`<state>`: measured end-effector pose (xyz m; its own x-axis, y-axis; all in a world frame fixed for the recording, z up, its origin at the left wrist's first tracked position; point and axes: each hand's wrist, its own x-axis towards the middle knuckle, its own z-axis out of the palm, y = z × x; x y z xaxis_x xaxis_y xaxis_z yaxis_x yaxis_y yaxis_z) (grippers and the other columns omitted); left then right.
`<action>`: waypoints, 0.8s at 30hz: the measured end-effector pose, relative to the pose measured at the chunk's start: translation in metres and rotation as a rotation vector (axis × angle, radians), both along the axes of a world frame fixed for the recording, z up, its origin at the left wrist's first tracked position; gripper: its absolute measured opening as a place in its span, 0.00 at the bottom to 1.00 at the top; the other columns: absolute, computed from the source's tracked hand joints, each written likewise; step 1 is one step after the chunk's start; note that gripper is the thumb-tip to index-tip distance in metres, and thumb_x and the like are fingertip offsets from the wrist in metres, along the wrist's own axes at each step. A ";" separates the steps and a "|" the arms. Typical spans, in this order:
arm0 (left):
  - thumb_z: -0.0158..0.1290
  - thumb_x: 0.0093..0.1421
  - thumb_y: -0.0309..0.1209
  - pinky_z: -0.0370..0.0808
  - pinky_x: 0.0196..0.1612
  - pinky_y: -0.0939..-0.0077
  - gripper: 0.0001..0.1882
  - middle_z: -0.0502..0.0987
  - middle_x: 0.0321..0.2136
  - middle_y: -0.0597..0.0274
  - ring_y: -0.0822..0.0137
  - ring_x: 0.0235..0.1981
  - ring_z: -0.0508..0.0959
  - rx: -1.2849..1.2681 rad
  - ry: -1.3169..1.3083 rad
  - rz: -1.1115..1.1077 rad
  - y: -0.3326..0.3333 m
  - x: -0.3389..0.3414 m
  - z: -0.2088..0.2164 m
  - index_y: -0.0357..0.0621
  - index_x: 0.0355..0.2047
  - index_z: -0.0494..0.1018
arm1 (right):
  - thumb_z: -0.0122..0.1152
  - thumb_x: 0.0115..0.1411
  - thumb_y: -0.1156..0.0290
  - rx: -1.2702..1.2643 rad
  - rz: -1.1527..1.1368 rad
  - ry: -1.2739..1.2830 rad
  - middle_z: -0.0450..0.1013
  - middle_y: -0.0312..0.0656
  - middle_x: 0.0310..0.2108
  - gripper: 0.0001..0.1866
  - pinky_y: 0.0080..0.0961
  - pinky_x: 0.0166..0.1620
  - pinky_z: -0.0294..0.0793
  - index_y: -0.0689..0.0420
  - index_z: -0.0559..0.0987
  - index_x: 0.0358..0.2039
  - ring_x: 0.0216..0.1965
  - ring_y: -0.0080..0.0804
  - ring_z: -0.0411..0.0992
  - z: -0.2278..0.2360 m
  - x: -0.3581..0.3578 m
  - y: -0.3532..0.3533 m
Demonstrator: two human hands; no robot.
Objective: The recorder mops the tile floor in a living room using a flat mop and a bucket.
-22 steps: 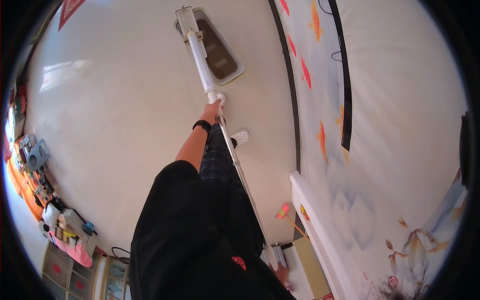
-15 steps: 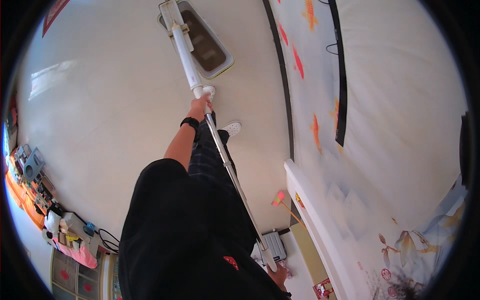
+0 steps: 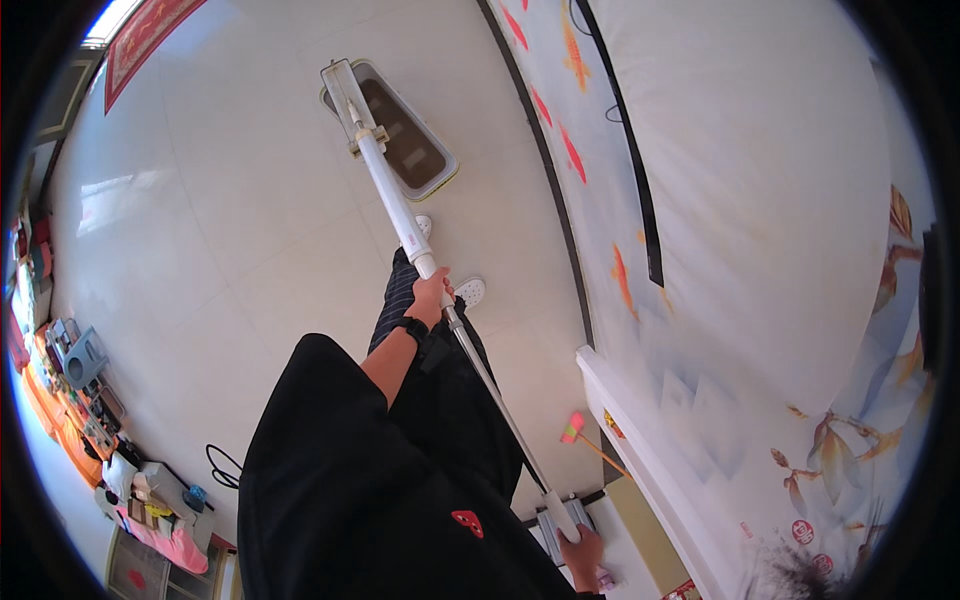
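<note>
A long mop with a white sleeve and a metal pole slants across the view. Its flat white head lies over the left side of a grey rectangular bucket that holds murky brown water. My left hand, with a black band on the wrist, is closed round the handle just below the white sleeve. Near my right side, my right hand grips the white end of the pole. From this view, how deep the mop head sits in the bucket cannot be told.
My white clogs stand on the pale tiled floor close to the bucket. A wall with fish pictures runs along the right. A small pink-headed tool leans by a white ledge. Cluttered shelves line the left.
The view has shifted, so the bucket and mop head appear lower. My left hand is nearer my body, farther from the bucket. Both hands keep their grip.
</note>
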<state>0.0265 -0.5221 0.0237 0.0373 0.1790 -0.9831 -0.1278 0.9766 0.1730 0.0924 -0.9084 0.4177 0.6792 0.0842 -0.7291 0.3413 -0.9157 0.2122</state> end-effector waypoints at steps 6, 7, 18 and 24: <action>0.52 0.51 0.33 0.67 0.14 0.73 0.11 0.63 0.13 0.64 0.69 0.12 0.66 0.149 -0.046 -0.014 -0.026 0.008 0.006 0.43 0.20 0.62 | 0.64 0.38 0.57 0.135 0.146 -0.062 0.67 0.47 0.11 0.17 0.41 0.20 0.65 0.56 0.69 0.13 0.17 0.50 0.67 -0.021 0.003 -0.021; 0.52 0.51 0.33 0.67 0.14 0.73 0.11 0.63 0.13 0.64 0.69 0.12 0.66 0.169 -0.054 -0.022 -0.028 0.004 0.003 0.43 0.20 0.62 | 0.64 0.38 0.57 0.154 0.138 -0.071 0.67 0.47 0.11 0.17 0.41 0.20 0.65 0.56 0.69 0.13 0.17 0.50 0.67 -0.025 0.002 -0.025; 0.48 0.55 0.36 0.59 0.11 0.80 0.16 0.58 0.11 0.65 0.72 0.09 0.58 0.140 -0.178 0.128 -0.038 0.015 0.016 0.39 0.18 0.58 | 0.65 0.37 0.57 0.301 0.193 -0.167 0.69 0.47 0.14 0.16 0.39 0.23 0.66 0.55 0.73 0.20 0.20 0.47 0.69 -0.012 0.017 -0.010; 0.47 0.56 0.38 0.59 0.11 0.81 0.16 0.57 0.10 0.65 0.73 0.09 0.58 0.088 -0.213 0.111 -0.032 0.016 0.016 0.40 0.19 0.59 | 0.66 0.35 0.58 0.331 0.166 -0.212 0.69 0.45 0.15 0.16 0.37 0.24 0.66 0.53 0.73 0.22 0.20 0.45 0.69 -0.011 0.021 -0.008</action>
<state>0.0421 -0.5538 0.0396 0.2169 0.2777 -0.9359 -0.2764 0.9369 0.2139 0.1134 -0.9163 0.4068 0.7688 0.4109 -0.4900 0.4701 -0.8826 -0.0024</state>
